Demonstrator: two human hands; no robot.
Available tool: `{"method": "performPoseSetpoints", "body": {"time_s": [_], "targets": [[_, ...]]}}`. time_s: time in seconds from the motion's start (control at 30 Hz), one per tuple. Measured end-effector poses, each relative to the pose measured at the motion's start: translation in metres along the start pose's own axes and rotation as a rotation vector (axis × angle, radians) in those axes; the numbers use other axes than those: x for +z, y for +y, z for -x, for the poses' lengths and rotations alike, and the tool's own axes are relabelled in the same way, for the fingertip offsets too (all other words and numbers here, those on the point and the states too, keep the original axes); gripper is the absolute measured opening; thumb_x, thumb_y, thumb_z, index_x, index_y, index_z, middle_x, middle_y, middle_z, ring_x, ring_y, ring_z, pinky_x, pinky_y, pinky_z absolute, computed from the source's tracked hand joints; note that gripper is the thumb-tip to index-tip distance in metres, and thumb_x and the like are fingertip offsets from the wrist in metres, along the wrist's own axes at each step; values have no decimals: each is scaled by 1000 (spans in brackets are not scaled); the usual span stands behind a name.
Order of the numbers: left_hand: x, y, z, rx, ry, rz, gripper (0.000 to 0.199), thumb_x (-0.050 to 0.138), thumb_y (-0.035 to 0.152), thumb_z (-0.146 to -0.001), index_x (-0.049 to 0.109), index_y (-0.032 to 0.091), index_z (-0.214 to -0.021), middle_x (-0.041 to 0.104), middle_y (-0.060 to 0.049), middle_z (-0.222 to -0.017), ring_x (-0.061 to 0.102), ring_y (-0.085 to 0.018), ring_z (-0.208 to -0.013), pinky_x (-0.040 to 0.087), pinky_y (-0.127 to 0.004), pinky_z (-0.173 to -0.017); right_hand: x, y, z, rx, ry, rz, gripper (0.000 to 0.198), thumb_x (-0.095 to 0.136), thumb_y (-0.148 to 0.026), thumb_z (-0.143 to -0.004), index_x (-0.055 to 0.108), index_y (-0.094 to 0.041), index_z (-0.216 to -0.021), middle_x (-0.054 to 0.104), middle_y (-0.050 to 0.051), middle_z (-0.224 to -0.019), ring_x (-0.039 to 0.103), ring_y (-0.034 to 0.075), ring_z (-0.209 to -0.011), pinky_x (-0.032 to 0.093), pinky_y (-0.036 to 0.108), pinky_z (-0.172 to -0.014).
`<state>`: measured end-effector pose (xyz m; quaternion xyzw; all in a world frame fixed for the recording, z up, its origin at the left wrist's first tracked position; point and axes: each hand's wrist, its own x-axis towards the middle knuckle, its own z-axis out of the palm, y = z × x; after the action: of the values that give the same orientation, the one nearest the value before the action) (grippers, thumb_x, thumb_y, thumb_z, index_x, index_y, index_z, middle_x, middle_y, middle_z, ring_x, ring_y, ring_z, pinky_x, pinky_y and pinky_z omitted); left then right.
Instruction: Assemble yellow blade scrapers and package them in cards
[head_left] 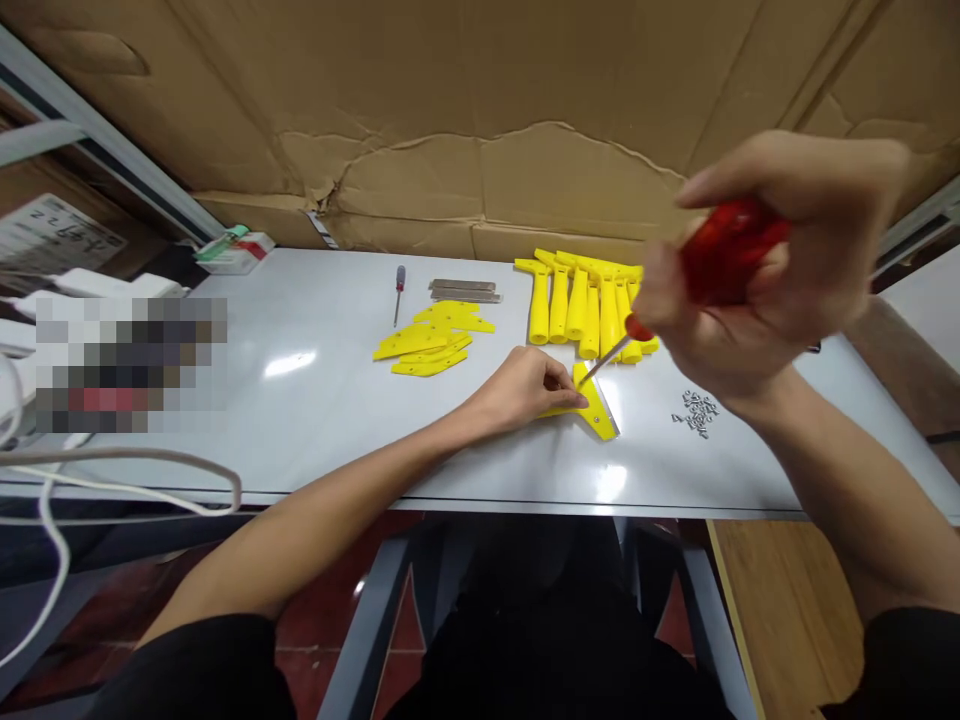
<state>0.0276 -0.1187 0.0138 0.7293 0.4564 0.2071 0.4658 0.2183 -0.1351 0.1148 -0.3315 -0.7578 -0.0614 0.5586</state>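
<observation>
Two screwdrivers are in view. The right hand [817,270] has its fingers curled round the red screwdriver [731,255], whose shaft slants down to the yellow scraper [598,410]. The left hand [525,390] pinches that one scraper, thumb and fingers closed over its neck, against the tabletop [300,440]. The small screwdriver [400,278] lies farther back, left of a few metal strips [463,287], too closely laid to count. At least five yellow plates [424,340] overlap in front of these. At least seven yellow handles [592,320] lie side by side behind the scraper; the right hand partly hides the group. The heap of screws [697,413], too tangled to count, sits right of the scraper.

The scraper is near the tabletop's front edge, a strip of white surface between them. A wider stretch separates the plates from the cables [150,453] at left. Cardboard [480,100] rises along the back edge.

A label [56,240] at far left bears dark, sideways writing I cannot read; print on the small box [236,253] is too small.
</observation>
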Motion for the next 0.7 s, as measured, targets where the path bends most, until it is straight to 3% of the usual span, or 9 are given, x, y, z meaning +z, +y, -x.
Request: {"method": "performPoseSetpoints", "body": {"time_s": [0.07, 0.1, 0.2, 0.3, 0.37, 0.43, 0.57, 0.7], "targets": [[0, 0, 0, 14, 0, -12, 17, 82, 33, -81, 82, 17, -75, 79, -4, -78, 66, -16, -72, 43, -28, -65, 7, -12, -6, -134, -13, 124, 13, 64, -39, -98, 62, -31, -108, 65, -5, -105, 59, 5, -74, 48, 22, -67], [0, 0, -1, 21, 2, -16, 17, 82, 33, -81, 81, 17, -75, 79, -4, -78, 65, -16, -71, 42, -28, -64, 10, -15, -8, -126, -48, 136, 14, 60, -41, -101, 61, -32, -111, 65, -4, -103, 59, 4, -72, 47, 21, -66], [1, 0, -1, 19, 23, -21, 21, 82, 36, -82, 79, 17, -74, 77, -3, -74, 63, -15, -67, 39, -27, -59, 9, -14, -13, 31, -213, -61, 26, 40, -39, -109, 59, -35, -127, 68, -4, -104, 67, 5, -77, 54, 21, -74], [4, -2, -2, -4, 57, 21, 20, 83, 31, -82, 72, 16, -73, 75, -2, -73, 66, -14, -67, 42, -25, -58, -1, -1, -21, 99, -287, -281, 31, 46, -36, -108, 61, -28, -133, 71, 0, -112, 74, 10, -95, 62, 23, -83], [6, -4, -3, 3, 71, 67, 20, 85, 26, -80, 67, 17, -77, 77, -3, -78, 72, -16, -74, 48, -25, -63, -9, 11, -25, 110, -262, -318, 31, 60, -37, -102, 66, -22, -128, 71, 2, -107, 76, 13, -96, 65, 23, -79], [7, -7, -4, 18, 62, 113, 22, 86, 26, -79, 65, 18, -83, 79, -4, -84, 77, -20, -82, 54, -25, -67, -16, 22, -28, 98, -195, -290, 31, 72, -37, -94, 71, -21, -120, 69, 1, -91, 75, 12, -85, 63, 21, -69], [6, -9, -3, 29, 33, 144, 24, 85, 28, -82, 71, 18, -98, 81, -6, -89, 80, -23, -89, 59, -28, -73, -21, 35, -30, 45, -103, -225, 37, 90, -40, -77, 76, -18, -104, 66, 0, -78, 69, 10, -69, 51, 16, -54], [4, -8, -2, 8, 50, 115, 28, 87, 31, -81, 78, 16, -104, 83, -8, -93, 80, -22, -89, 62, -31, -82, -20, 40, -28, 98, -72, -90, 36, 87, -51, -79, 74, -23, -98, 67, 0, -79, 64, 11, -68, 45, 24, -56]]}}
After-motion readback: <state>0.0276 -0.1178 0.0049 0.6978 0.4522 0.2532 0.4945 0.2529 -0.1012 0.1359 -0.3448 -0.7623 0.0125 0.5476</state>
